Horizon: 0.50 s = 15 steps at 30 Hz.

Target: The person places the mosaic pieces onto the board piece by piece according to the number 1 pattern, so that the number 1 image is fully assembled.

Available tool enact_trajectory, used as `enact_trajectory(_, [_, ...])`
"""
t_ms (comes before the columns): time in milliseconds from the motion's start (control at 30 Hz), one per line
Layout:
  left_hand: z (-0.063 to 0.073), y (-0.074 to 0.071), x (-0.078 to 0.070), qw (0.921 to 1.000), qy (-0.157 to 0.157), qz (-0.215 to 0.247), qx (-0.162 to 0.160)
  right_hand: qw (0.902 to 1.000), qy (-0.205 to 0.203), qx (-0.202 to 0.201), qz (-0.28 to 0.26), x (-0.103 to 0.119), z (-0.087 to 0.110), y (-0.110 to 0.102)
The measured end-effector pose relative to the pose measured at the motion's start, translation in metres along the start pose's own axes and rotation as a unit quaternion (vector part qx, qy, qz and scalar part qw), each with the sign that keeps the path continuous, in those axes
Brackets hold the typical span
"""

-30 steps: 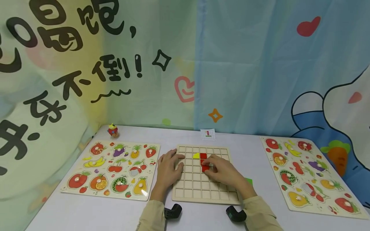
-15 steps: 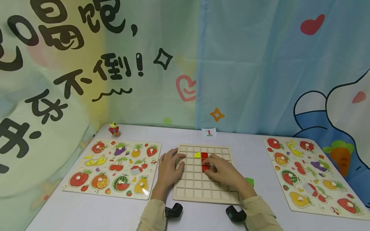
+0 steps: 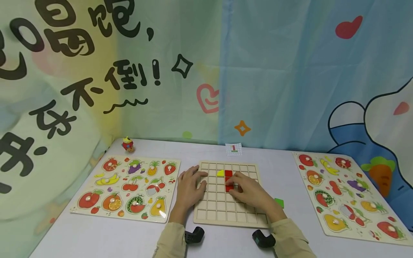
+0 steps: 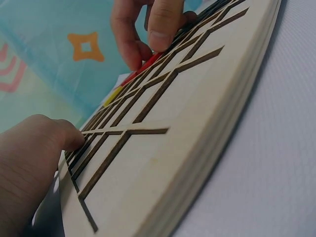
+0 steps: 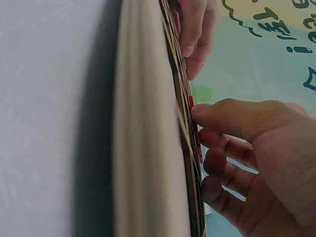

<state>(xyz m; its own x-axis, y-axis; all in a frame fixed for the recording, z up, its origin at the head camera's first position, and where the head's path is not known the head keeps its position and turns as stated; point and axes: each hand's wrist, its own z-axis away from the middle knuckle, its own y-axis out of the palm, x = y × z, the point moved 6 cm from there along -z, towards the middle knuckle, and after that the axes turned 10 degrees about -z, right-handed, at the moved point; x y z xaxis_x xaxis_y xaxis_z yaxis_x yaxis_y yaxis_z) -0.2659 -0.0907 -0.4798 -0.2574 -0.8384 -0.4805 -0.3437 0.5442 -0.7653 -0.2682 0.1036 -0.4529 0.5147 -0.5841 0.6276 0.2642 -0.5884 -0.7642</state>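
Observation:
My left hand (image 3: 191, 188) rests on the left side of a wooden grid board (image 3: 211, 216), fingers and thumb spread over its squares; in the left wrist view its thumb (image 4: 69, 136) touches the grid. Several red square tiles (image 3: 228, 173) stand in a column in the upper middle of the board, partly covered by my right hand (image 3: 248, 190). Its thumb and index finger pinch the lowest visible red tile (image 3: 229, 188). The right wrist view shows the right thumb (image 5: 212, 114) on a red tile lying in the grid. Left of the column sits a yellow piece (image 3: 221, 173).
A green tile (image 3: 279, 203) lies beside the right wrist. Fruit puzzle boards lie left (image 3: 109, 211) and right (image 3: 351, 229). Behind the grid is a small pattern card (image 3: 238, 152); a toy figure (image 3: 128, 144) stands at the back left. A printed curtain (image 3: 274, 89) hangs behind the table.
The head view has shifted slightly. Both hands and the tiles stay in the same places on the board.

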Motion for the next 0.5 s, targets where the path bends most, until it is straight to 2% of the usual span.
enact_trajectory(333, [0.0,0.0,-0.002,1.0,0.001,-0.003,0.003,0.9998,0.018,-0.009,-0.003,-0.004,0.006,-0.007])
enact_trajectory(500, [0.0,-0.001,-0.001,1.0,0.002,-0.003,0.0,0.9998,0.014,-0.01,-0.007,-0.007,0.011,-0.012])
